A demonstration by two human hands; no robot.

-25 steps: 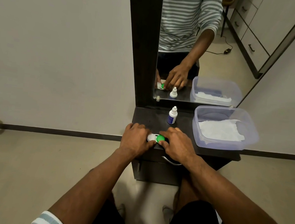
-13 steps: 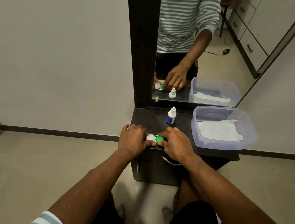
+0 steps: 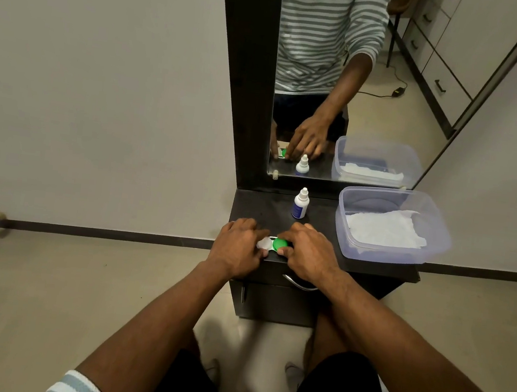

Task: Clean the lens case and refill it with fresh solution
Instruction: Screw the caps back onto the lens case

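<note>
A small lens case [image 3: 272,244] with a white cap on the left and a green cap on the right lies near the front edge of a dark dresser top [image 3: 322,216]. My left hand [image 3: 238,245] grips the white cap's side with curled fingers. My right hand [image 3: 308,253] pinches the green cap between thumb and fingers. A small white solution bottle [image 3: 300,203] with a blue label stands upright behind the case, capped and untouched.
A clear plastic tub [image 3: 440,229] with a white tissue inside sits at the right of the dresser top. A mirror [image 3: 345,76] rises behind, with a dark frame. A drawer handle [image 3: 300,285] sits below the front edge. Beige floor lies all around.
Both hands stay on the lens case. The fingers shifted slightly around the caps and the view drifted a little; the case has not moved from its place.
</note>
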